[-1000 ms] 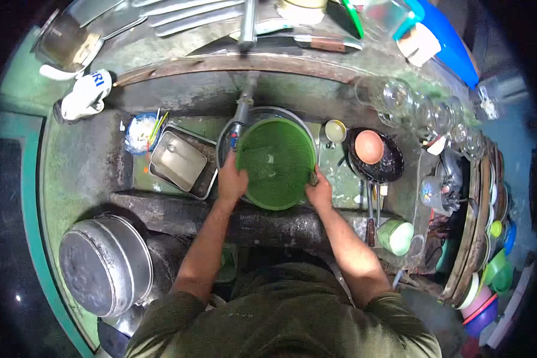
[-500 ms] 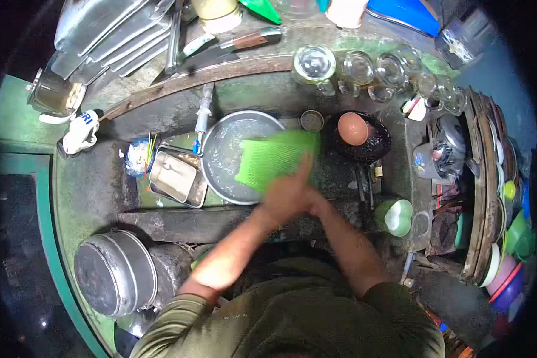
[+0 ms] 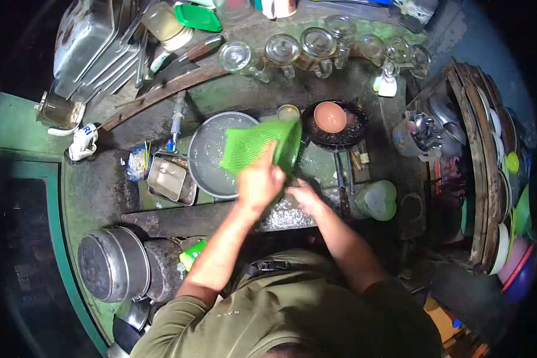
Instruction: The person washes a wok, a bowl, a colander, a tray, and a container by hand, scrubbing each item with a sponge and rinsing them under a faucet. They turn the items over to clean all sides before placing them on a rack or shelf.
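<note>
While tilted on edge above the sink, green plastic strainer basket (image 3: 262, 152) leans over the right rim of a round steel basin (image 3: 212, 158), mesh underside facing the camera.

Left hand (image 3: 259, 182): clamped on the basket's near rim, thumb up against the mesh.
Right hand (image 3: 304, 196): low beside the basket's lower right edge, fingers curled and partly hidden behind the left hand; whether it grips anything cannot be told.

Sink contents, outward from the basket:
- steel basin, wet inside, lying flat under the basket.
- rectangular steel tray (image 3: 167, 179), just left of the basin.
- small blue bowl (image 3: 138, 162) with thin sticks in it, left of the tray.
- small round tin (image 3: 288, 112), just behind the basket's upper edge.
- black frying pan (image 3: 340, 134), right of the basket, handle toward the person, with an orange bowl (image 3: 330, 116) resting in it.
- pale green cup (image 3: 377, 200), on the sink's right front ledge.

Back ledge: row of upturned clear drinking glasses (image 3: 316, 48); knife (image 3: 188, 56); stacked steel trays (image 3: 92, 45) at far left.
Left counter: white mug (image 3: 82, 143); large lidded steel pot (image 3: 113, 262) near the front corner.
Right side: wooden rack of plates (image 3: 489, 161), standing on edge.
</note>
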Motion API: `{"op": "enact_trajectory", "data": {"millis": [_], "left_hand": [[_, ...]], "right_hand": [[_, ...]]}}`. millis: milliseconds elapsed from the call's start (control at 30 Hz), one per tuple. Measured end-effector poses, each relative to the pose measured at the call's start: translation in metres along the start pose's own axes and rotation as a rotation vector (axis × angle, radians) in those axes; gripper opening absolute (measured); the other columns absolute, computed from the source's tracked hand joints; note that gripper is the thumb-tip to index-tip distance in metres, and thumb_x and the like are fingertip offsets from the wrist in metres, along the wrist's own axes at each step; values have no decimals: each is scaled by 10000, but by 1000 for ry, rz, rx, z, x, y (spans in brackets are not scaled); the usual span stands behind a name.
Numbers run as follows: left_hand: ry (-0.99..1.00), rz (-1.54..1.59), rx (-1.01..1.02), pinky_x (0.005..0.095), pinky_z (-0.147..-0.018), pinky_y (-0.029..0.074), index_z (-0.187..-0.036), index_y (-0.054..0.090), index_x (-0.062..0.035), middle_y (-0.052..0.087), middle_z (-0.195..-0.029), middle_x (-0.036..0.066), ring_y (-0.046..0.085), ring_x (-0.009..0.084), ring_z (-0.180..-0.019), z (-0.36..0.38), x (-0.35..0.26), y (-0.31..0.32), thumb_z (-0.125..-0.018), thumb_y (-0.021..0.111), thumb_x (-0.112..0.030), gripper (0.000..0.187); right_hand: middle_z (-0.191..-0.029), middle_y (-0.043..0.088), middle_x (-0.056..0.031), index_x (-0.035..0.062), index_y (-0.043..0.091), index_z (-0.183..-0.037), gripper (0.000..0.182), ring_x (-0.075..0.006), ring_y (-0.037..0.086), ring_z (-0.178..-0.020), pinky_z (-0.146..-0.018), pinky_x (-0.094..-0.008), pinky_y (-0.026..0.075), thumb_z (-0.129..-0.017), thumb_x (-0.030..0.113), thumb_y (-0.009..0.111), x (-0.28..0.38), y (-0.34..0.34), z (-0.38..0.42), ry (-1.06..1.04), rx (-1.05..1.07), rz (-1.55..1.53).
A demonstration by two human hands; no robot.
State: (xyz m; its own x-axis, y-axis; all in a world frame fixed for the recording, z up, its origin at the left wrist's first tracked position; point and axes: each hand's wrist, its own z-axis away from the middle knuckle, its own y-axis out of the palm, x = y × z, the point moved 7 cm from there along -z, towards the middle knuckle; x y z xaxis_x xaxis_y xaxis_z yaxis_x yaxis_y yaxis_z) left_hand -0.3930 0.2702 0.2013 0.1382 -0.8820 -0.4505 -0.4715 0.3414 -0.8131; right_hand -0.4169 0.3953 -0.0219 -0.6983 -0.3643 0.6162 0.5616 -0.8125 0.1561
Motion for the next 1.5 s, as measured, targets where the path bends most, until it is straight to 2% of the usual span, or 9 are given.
{"op": "enact_trajectory", "data": {"millis": [333,467,633,867,1000,1100,1333,1400,1500], "left_hand": [[-755,991,-337,306,-931,479,-1319,465,18,593,-1188,90,593,173,-1039,113,94,-54,-790,513,38,531],[-846,1276,-416,354,-938,499,-1348,431,-20,572,-1218,94,594,207,-1059,178,93,-18,-820,470,53,534],[-899,1242,-364,323,-940,493,-1342,454,-29,582,-1215,78,589,185,-1065,203,75,12,-795,475,66,556],[-846,1128,-356,303,-970,436,-1292,495,-4,588,-1202,78,575,169,-1081,212,76,13,-751,466,136,559],[-852,983,-328,292,-968,428,-1260,511,-2,595,-1173,81,576,167,-1073,220,78,11,-744,460,148,540],[-735,818,-292,291,-972,424,-1240,517,9,599,-1155,92,574,181,-1077,210,72,3,-712,437,168,557],[-923,1352,-169,304,-960,441,-1294,513,4,600,-1190,99,571,194,-1103,191,72,15,-720,430,161,602],[-879,1345,-91,287,-926,462,-1324,495,7,603,-1199,96,590,172,-1061,184,78,10,-725,439,158,620],[-853,1247,-8,284,-910,470,-1358,465,9,603,-1212,99,594,163,-1056,182,97,9,-730,441,156,645]], "right_hand": [[-1012,623,-77,48,578,-1149,310,-165,614,-823,-733,-332,502,-932,234,457,75,-229,143,-634,-186,-274],[-1200,582,-234,-12,535,-1217,436,-348,557,-1139,-954,-429,457,-840,195,605,64,-252,108,-332,-409,1049],[-1238,533,-291,-9,483,-1269,549,-429,531,-1153,-982,-457,449,-780,171,656,-5,-256,40,-187,-359,1493],[-1093,620,-305,-120,415,-1253,582,-425,608,-1044,-884,-482,487,-802,177,629,3,-242,65,264,-45,1177],[-1097,615,-299,-24,502,-1250,436,-383,676,-770,-651,-453,541,-868,179,553,-13,-266,43,-84,-372,1261],[-1042,617,-305,9,518,-1225,436,-471,572,-1048,-884,-509,460,-817,144,592,-37,-296,2,-501,-488,1287],[-1068,663,-198,8,549,-1229,583,-320,659,-949,-821,-416,517,-765,282,774,47,-233,129,-93,-510,866],[-1094,654,-159,11,519,-1293,566,-238,633,-985,-850,-344,496,-822,235,739,64,-220,148,-540,-454,879],[-1180,622,-176,6,508,-1312,539,-237,572,-1121,-947,-330,439,-852,202,710,92,-108,194,-465,-71,490]]}}
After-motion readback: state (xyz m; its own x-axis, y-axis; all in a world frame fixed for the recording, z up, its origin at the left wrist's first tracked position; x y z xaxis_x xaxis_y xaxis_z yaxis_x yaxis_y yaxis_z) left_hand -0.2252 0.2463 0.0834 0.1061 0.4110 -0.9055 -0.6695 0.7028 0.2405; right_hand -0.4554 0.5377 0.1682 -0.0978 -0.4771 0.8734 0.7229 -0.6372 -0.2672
